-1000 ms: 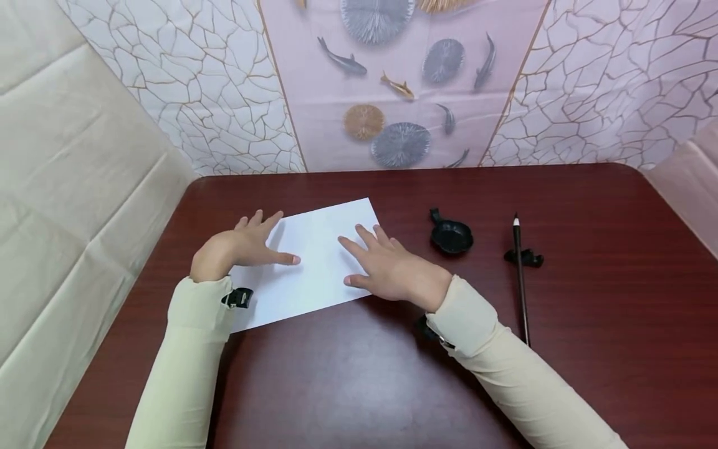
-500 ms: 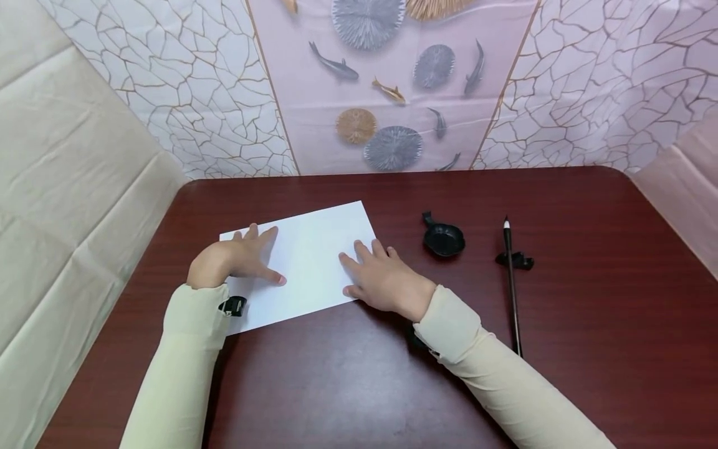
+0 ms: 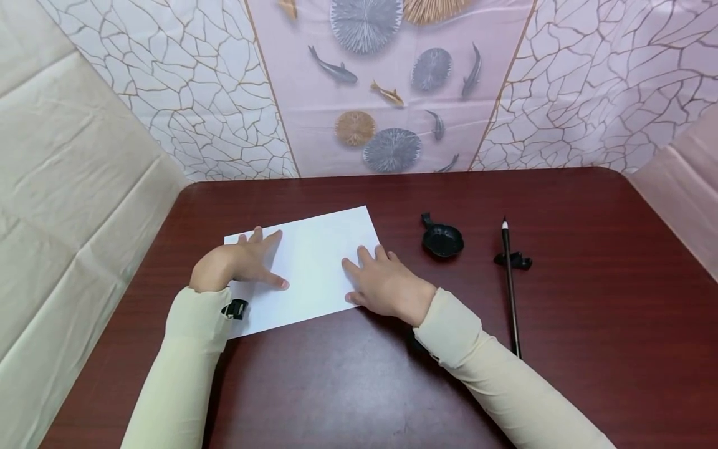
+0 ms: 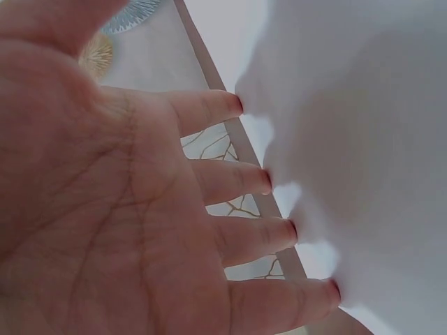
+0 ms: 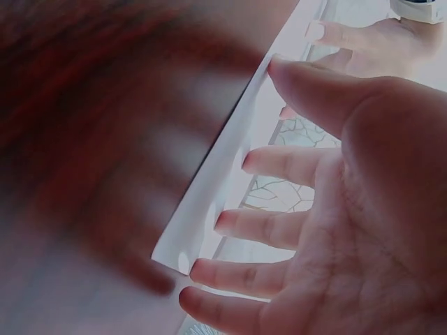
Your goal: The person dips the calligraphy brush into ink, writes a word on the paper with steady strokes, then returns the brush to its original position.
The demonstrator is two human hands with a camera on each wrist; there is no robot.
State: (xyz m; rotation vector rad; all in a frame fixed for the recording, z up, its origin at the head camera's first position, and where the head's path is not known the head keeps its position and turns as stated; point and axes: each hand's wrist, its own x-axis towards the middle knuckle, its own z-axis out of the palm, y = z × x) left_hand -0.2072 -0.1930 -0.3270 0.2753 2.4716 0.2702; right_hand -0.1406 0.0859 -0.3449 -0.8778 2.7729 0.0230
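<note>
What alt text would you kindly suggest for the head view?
A person's left hand and right hand, fingers spread, touch a white sheet of paper on a dark red table; to the right lie a black dish and a brush propped on a black rest.

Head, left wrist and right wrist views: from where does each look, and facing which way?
Head: worn on the head, facing forward and down at the white paper; left hand, right hand and both sleeves show.
Left wrist: palm side, facing the paper; the left hand shows.
Right wrist: palm side, facing the paper's edge; both hands show.
Head and right wrist views share both hands.
</note>
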